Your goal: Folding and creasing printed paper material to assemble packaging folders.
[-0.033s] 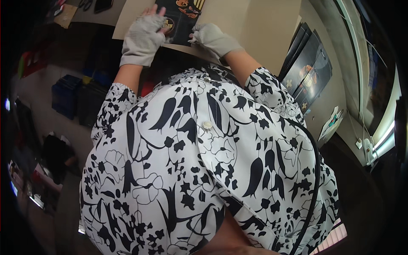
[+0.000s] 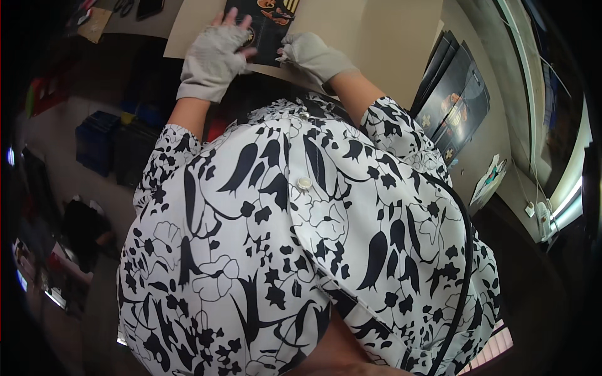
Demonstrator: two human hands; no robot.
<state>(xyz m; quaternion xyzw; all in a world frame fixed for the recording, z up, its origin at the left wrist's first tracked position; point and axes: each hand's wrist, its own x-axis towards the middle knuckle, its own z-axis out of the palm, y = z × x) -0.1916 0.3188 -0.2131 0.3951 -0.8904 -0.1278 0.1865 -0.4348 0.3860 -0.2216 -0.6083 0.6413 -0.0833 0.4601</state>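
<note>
A black printed sheet (image 2: 270, 37) with orange food pictures lies on beige board at the top of the view. My left hand (image 2: 216, 55), in a pale fingerless glove, rests over the sheet's left side. Its fingers are spread, and it partly covers a round emblem there. At the sheet's lower right edge is my right hand (image 2: 315, 57), gloved the same way. Its fingers are curled in and closed. Whatever they hold, if anything, is hidden.
Beige board (image 2: 382, 44) spreads to the right under my hands. Beyond it stands a stack of black printed pieces (image 2: 458, 103). Scissors (image 2: 124, 6), a dark phone-like object (image 2: 150, 7) and a tan piece (image 2: 94, 25) lie at upper left. Blue bins (image 2: 97, 141) stand lower left.
My left hand has slid slightly, its thumb lower and further right, covering more of the emblem. The right hand stays at the sheet's edge, still curled.
</note>
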